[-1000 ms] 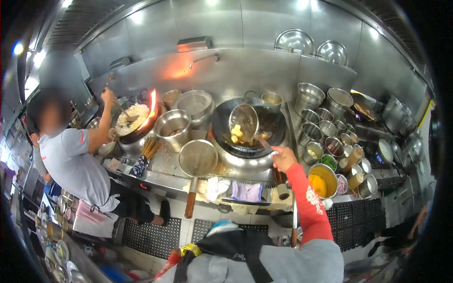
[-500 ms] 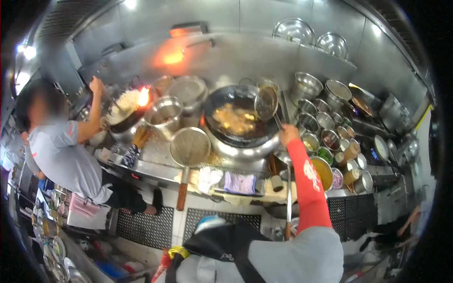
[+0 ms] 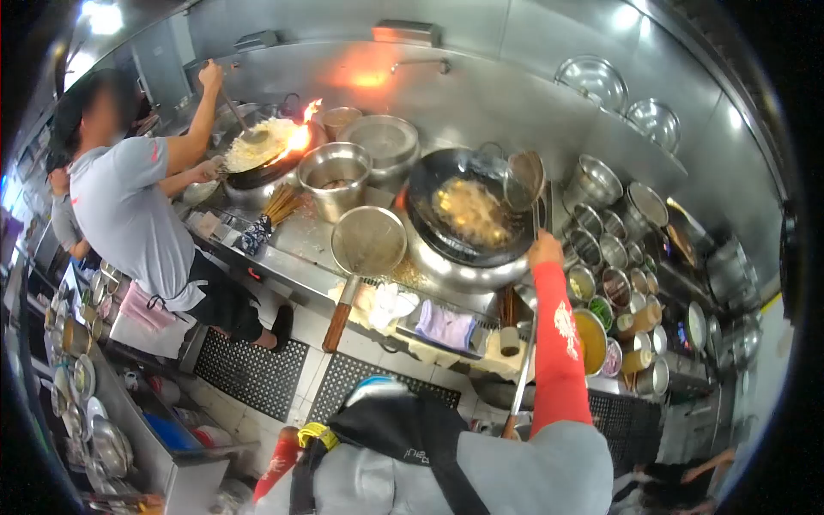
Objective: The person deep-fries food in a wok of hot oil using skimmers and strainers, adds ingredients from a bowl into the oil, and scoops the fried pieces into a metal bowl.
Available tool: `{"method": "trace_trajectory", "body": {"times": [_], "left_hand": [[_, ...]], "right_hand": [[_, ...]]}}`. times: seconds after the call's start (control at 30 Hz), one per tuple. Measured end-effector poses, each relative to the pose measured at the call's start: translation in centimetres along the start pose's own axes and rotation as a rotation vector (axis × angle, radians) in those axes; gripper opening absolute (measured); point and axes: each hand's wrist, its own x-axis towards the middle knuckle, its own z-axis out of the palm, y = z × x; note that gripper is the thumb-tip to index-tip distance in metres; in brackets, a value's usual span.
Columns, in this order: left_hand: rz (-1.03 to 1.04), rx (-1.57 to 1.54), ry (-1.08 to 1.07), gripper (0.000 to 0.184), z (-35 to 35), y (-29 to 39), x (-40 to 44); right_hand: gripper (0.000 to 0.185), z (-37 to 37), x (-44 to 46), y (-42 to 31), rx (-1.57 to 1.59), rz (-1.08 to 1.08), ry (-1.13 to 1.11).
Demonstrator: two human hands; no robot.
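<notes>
My right hand (image 3: 545,250), in a red sleeve, is closed around the handle of a ladle (image 3: 524,182). The ladle's round metal head is raised at the right rim of a large black wok (image 3: 427,225). Pale, golden food (image 3: 471,211) bubbles in liquid in the middle of the wok. My left hand is out of sight; only part of its red sleeve (image 3: 279,459) shows at the bottom. A round mesh strainer (image 3: 369,243) with a wooden handle lies on the counter left of the wok.
At the left, a co-worker (image 3: 137,206) stirs a wok of pale food (image 3: 260,144) beside a tall flame (image 3: 300,136). A steel pot (image 3: 336,182) and lidded pot stand between the woks. Several seasoning containers (image 3: 615,283) fill the right. Folded cloths (image 3: 445,327) line the front edge.
My view has swung left, so the scene sits further right. The ladle stays by the wok's right rim. More of my left sleeve shows. The co-worker's left-hand wok has tilted into clearer view.
</notes>
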Motion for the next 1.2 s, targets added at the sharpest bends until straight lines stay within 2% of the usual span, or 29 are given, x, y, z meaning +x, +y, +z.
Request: {"method": "trace_trajectory", "body": {"times": [0.1, 0.13, 0.17, 0.23, 0.27, 0.33, 0.43, 0.5, 0.53, 0.6, 0.63, 0.77, 0.83, 0.9, 0.97, 1.03, 1.07, 1.1, 1.13, 1.17, 1.2], "left_hand": [[-0.006, -0.150, 0.027, 0.021, 0.5, -0.2, 0.8], [-0.022, -0.186, 0.022, 0.021, 1.0, -0.6, 1.3], [-0.078, -0.003, -0.155, 0.025, 0.9, -1.1, 3.5], [-0.067, 0.108, -0.031, 0.025, 0.8, -0.4, 2.7], [-0.056, 0.063, 0.003, 0.025, 0.7, -0.4, 2.2], [-0.022, -0.022, 0.063, 0.024, 0.2, 0.5, 0.7], [-0.120, 0.076, -0.146, 0.023, -1.5, 0.3, 4.2], [0.247, 0.160, -0.067, 0.021, -4.0, 1.0, 2.5], [0.424, 0.212, -0.011, 0.021, -5.5, 2.0, 0.8], [0.728, 0.691, 0.087, 0.018, -7.2, 0.4, 4.2], [0.718, 0.699, 0.067, 0.019, -8.0, -0.6, 5.0], [0.275, 0.280, -0.008, 0.020, -10.8, -1.4, 6.8], [0.211, 0.231, -0.025, 0.021, -11.4, -2.2, 7.1], [0.166, 0.228, -0.053, 0.022, -12.0, -3.3, 6.7], [0.141, 0.243, -0.078, 0.023, -12.2, -4.9, 6.3], [0.147, 0.270, -0.105, 0.023, -11.4, -5.8, 5.9], [0.175, 0.296, -0.117, 0.024, -10.9, -6.1, 5.8], [0.247, 0.353, -0.122, 0.024, -10.3, -5.9, 6.1], [0.444, 0.494, -0.103, 0.025, -9.6, -5.2, 6.7], [0.740, 0.708, -0.019, 0.025, -8.8, -3.5, 7.5], [1.055, 0.882, 0.173, 0.025, -7.8, -0.2, 8.5]], "right_hand": [[0.026, 2.3, 1.8, 2.9, 0.084, -0.160, 0.066], [0.028, 5.6, 2.5, 5.9, 0.311, -0.083, 0.095], [0.030, 8.5, 3.5, 7.6, 0.535, 0.003, 0.117], [0.035, 5.9, 0.9, 3.5, 0.834, 0.214, -0.008], [0.037, 4.4, -0.9, 1.0, 0.981, 0.334, -0.070], [0.043, 4.0, -2.6, -1.9, 1.063, 0.308, -0.166], [0.043, 1.4, -5.0, -9.6, 1.132, 0.262, -0.328], [0.041, 2.7, -5.2, -14.2, 1.175, 0.130, -0.468], [0.040, 4.1, -5.1, -17.0, 1.205, 0.155, -0.527], [0.038, 6.8, -5.2, -23.1, 1.230, 0.169, -0.629], [0.036, 8.0, -5.5, -26.0, 1.220, 0.165, -0.677], [0.026, 15.7, -4.5, -34.8, 1.216, 0.312, -0.693], [0.034, 20.0, -3.5, -35.2, 1.246, 0.259, -0.864], [0.039, 16.9, -5.5, -35.4, 1.496, 0.377, -1.051], [0.059, 14.0, -8.2, -33.7, 1.571, 0.435, -1.149], [0.053, 10.5, -11.8, -30.6, 1.586, 0.241, -1.260], [0.049, 11.2, -14.0, -28.5, 1.658, 0.111, -1.425], [0.043, 10.9, -16.2, -25.8, 1.454, -0.122, -1.610], [0.040, 12.3, -19.0, -21.6, 1.180, 0.035, -1.685], [0.039, 8.7, -20.7, -20.6, 0.806, -0.182, -1.656], [0.038, 11.5, -22.2, -16.5, 0.697, -0.148, -1.796]]}}
